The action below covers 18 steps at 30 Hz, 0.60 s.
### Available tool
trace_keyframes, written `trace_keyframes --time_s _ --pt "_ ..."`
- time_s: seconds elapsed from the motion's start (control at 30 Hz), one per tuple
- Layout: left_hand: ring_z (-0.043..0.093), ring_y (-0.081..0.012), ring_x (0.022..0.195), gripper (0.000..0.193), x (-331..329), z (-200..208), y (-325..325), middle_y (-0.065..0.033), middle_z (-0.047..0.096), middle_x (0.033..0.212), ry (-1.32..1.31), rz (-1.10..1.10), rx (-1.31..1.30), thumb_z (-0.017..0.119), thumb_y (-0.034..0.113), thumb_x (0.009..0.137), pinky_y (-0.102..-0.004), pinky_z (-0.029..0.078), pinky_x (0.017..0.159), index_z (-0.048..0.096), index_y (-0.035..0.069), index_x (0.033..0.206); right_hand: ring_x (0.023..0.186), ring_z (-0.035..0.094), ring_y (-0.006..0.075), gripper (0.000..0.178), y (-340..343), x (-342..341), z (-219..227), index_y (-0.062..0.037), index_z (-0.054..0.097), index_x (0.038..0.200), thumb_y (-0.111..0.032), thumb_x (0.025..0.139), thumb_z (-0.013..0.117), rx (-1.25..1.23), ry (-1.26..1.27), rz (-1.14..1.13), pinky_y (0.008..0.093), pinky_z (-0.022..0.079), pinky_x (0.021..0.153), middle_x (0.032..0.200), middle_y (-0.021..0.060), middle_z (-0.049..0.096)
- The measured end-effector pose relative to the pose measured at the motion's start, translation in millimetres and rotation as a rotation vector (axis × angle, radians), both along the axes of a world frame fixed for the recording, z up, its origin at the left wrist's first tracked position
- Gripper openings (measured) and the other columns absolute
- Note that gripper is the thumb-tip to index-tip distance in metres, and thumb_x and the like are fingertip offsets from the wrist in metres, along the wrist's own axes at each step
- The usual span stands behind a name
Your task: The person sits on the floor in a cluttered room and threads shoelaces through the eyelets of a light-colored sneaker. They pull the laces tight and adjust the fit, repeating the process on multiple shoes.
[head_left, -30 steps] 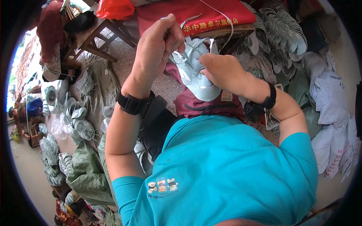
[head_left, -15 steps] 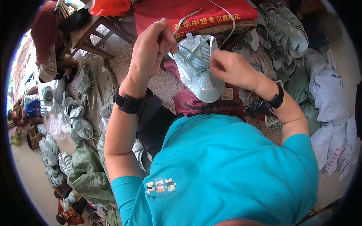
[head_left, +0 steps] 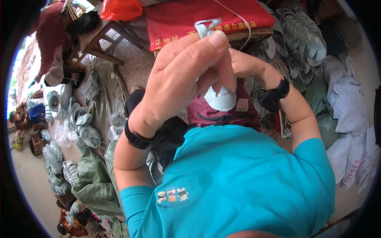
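Note:
My left hand (head_left: 186, 75) is raised over the shoe, thumb and fingers pressed together. A pale shoelace (head_left: 204, 28) loops up at its fingertips, pinched there. Beneath this hand, the rounded toe of a pale mint-white sneaker (head_left: 221, 102) shows, pointing toward me; the rest of the shoe is mostly covered. The sneaker rests over maroon fabric (head_left: 238, 115) at my lap. My right hand (head_left: 248, 65) is just beyond and to the right, close to the shoe's upper part; its fingertips are hidden behind my left hand. Another thin lace (head_left: 246, 23) curves across the red cloth.
Ahead stands a wooden stool with a red cloth (head_left: 170, 20). Shoe uppers (head_left: 303, 35) pile up at the far right, above white sacks (head_left: 351, 107). More shoes (head_left: 85, 129) and a green sack (head_left: 93, 174) lie on the left. People sit at the far left.
My left hand has risen toward the camera and moved right, drawing the lace up and covering much of the sneaker. My right hand has moved slightly farther away from me.

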<state>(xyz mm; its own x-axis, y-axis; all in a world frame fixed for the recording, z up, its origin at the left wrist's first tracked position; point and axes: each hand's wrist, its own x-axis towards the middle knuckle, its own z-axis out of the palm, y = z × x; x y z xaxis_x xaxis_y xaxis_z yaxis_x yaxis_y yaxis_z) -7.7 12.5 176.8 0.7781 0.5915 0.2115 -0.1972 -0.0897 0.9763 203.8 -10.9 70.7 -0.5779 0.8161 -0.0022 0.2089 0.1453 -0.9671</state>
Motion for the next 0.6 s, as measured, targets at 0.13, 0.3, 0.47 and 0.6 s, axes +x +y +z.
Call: trace_keyframes --time_s 0.13,0.3,0.47,0.6 --pt "0.037 -0.0079 0.046 0.040 -4 -23 18 -0.0057 0.059 0.069 -0.022 0.246 -0.147 0.035 0.029 0.103 -0.0228 0.034 0.048 0.060 0.001 0.089 0.104 0.058 0.0173 0.023 -7 -16 -7 -0.0062 0.068 0.106 -0.022 0.096 0.056 -0.245 0.245 -0.280 0.0321 0.043 0.095 0.102 0.0047 0.064" --pt "0.040 -0.0085 0.056 0.019 -89 -88 85 0.0005 0.051 0.077 -0.604 0.300 -0.822 0.047 0.020 0.101 -0.0237 0.040 0.061 0.055 0.005 0.093 0.101 0.058 0.0218 0.026 -2 48 -26 -0.0019 0.060 0.083 -0.022 0.099 0.053 -0.420 1.006 -0.557 0.0369 0.045 0.097 0.096 0.0112 0.063" --pt "0.039 -0.0150 0.051 0.028 -235 -156 140 0.0011 0.040 0.063 -0.648 0.592 -0.891 0.044 0.017 0.102 -0.0371 0.045 0.078 0.045 0.010 0.075 0.083 0.051 0.0176 0.039 -43 133 -39 -0.0106 0.042 0.063 -0.021 0.100 0.045 -0.582 1.319 -0.689 0.0343 0.043 0.087 0.076 0.0040 0.048" --pt "0.038 -0.0161 0.046 0.034 -343 -201 146 0.0003 0.036 0.054 -0.600 0.955 -0.842 0.043 0.015 0.100 -0.0394 0.052 0.069 0.044 0.009 0.067 0.054 0.039 0.0159 0.038 -95 233 -75 -0.0130 0.035 0.063 -0.021 0.098 0.045 -0.911 1.326 -0.827 0.0318 0.038 0.064 0.059 0.0007 0.035"
